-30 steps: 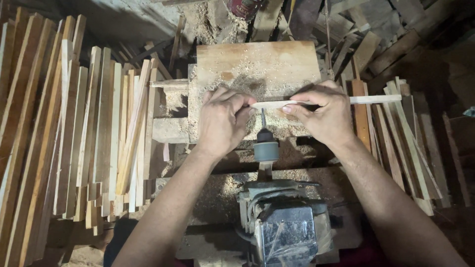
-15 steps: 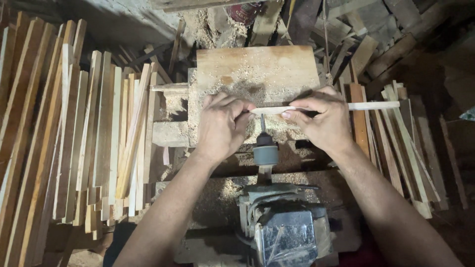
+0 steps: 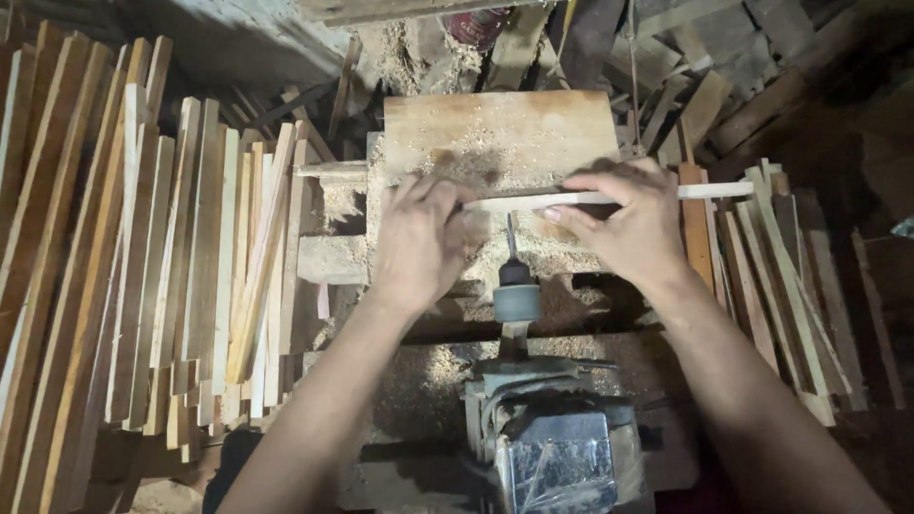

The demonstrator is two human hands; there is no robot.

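While both hands grasp it, wooden strip (image 3: 609, 197) lies crosswise over drill bit (image 3: 510, 238): left hand (image 3: 419, 238) left of the bit, right hand (image 3: 633, 224) right.

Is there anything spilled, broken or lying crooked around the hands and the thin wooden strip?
Sawdust lies spilled over the wooden board and around the drill bit. The wooden strip, held by the left hand and right hand, lies straight across. The stacked slats lean unevenly. Nothing looks broken.
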